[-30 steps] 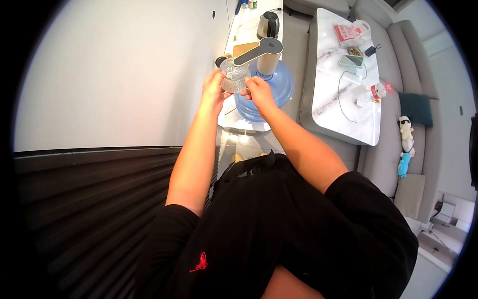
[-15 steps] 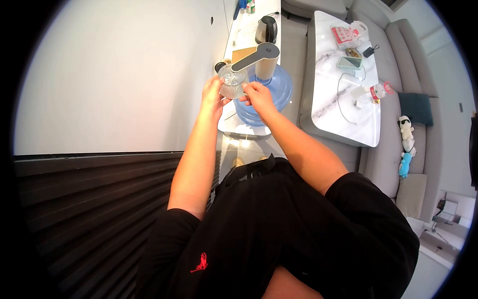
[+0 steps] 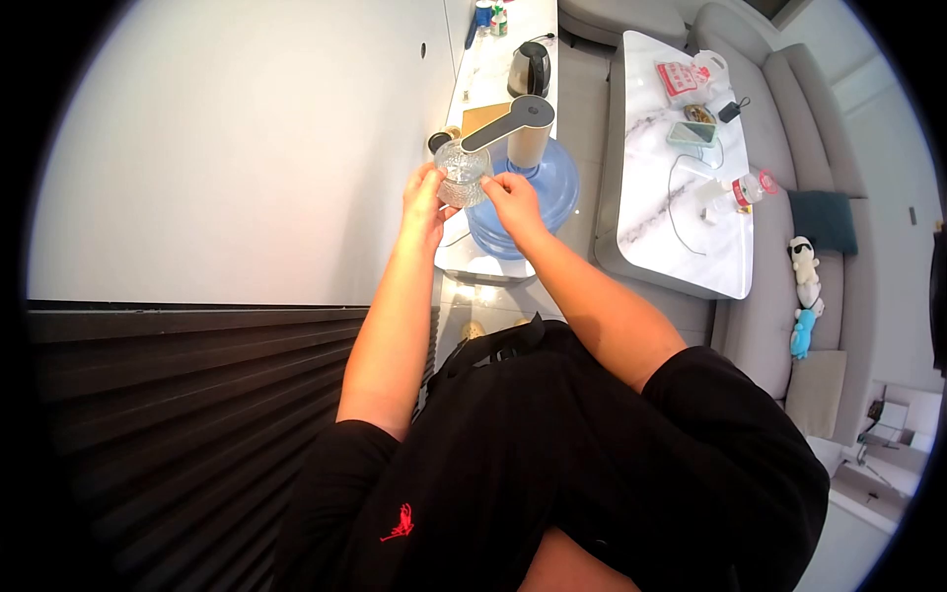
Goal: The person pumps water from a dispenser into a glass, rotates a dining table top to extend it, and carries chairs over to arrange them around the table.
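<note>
Gripping opposite sides of a textured glass cup (image 3: 463, 181), the left hand (image 3: 422, 205) and right hand (image 3: 515, 207) close around it beneath a bottle-top water pump (image 3: 528, 143). Likely rigid, breakable and slippery when wet, it suits two-sided wall support. Versus the earlier frame, cup and pump appear lower in view.

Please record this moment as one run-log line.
left hand: holding glass cup | right hand: holding cup | pump: spout over cup | blue bottle: beneath pump
</note>
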`<state>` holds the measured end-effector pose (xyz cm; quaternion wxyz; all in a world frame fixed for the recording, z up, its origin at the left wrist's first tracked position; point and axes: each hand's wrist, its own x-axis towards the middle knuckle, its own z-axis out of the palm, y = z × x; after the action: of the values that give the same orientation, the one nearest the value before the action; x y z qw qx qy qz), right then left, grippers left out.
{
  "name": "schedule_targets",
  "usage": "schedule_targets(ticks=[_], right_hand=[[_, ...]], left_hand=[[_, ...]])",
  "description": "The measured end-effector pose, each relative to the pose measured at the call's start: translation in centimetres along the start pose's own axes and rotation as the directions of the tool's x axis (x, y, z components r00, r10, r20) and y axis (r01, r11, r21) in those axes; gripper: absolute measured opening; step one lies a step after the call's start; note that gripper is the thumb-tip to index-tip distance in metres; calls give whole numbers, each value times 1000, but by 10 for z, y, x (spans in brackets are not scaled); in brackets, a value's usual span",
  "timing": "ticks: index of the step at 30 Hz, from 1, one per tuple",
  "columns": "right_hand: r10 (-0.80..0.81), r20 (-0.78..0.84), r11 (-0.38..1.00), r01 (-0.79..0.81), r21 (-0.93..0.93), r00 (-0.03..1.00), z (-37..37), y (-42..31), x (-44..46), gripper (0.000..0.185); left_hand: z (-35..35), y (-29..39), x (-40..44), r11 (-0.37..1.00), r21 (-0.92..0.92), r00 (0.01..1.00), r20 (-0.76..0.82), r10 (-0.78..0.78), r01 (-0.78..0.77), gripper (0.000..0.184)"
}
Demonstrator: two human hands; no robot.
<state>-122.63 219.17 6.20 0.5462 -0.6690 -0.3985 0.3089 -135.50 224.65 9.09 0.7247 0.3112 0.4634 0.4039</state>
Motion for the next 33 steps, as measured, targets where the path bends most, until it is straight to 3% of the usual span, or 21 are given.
schedule_targets(ticks=[5,10,33], right_hand=[[6,21,1000,-6,5,1000,-1,0,-2,27],[17,15,1000,-17,14,1000,-2,-3,-2,26],[34,20,999,-35,30,999,0,3,-4,28]], left_hand=[[4,2,-6,999,30,999,-47,19,-18,43],[0,-1,-1,1000,-5,999,33,23,-23,43],[-3,-3,-2,999,-49,999,40,1,1,49]])
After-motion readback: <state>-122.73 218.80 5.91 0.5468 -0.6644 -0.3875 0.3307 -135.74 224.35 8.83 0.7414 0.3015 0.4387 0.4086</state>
